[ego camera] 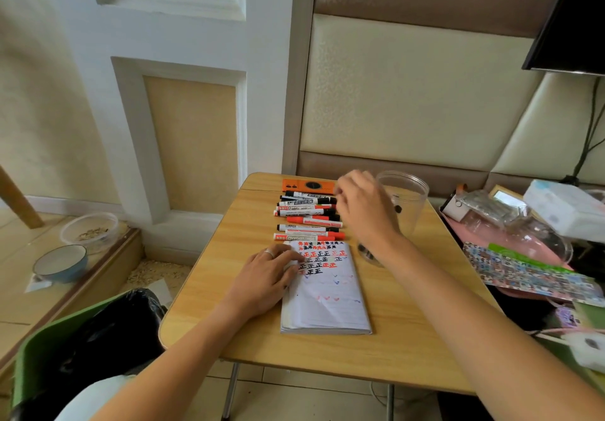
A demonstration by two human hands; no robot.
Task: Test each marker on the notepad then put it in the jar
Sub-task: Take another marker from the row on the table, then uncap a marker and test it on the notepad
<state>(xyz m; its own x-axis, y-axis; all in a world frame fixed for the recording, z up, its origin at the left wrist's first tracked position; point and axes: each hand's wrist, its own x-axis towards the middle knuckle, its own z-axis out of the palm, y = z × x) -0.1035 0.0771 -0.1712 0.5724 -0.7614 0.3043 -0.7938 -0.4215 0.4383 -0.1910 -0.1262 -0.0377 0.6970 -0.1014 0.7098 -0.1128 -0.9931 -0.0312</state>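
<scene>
— Reaching over the row of markers (pixel 307 216) near the table's (pixel 409 322) far edge, the right hand (pixel 363 207) is blurred; whether it pinches one, I cannot tell.

— And the left hand (pixel 265 276)?

— Flat, fingers relaxed, pressing the notepad (pixel 324 293) at mid-table. The clear jar (pixel 404 204) stands just beside that reaching wrist, toward the far right corner.

— The risk?

— A careless swing back could tip the jar, or sweep markers rolling toward the edge.

Hands (pixel 265 276) on notepad (pixel 327 302); markers (pixel 307 216)
</scene>
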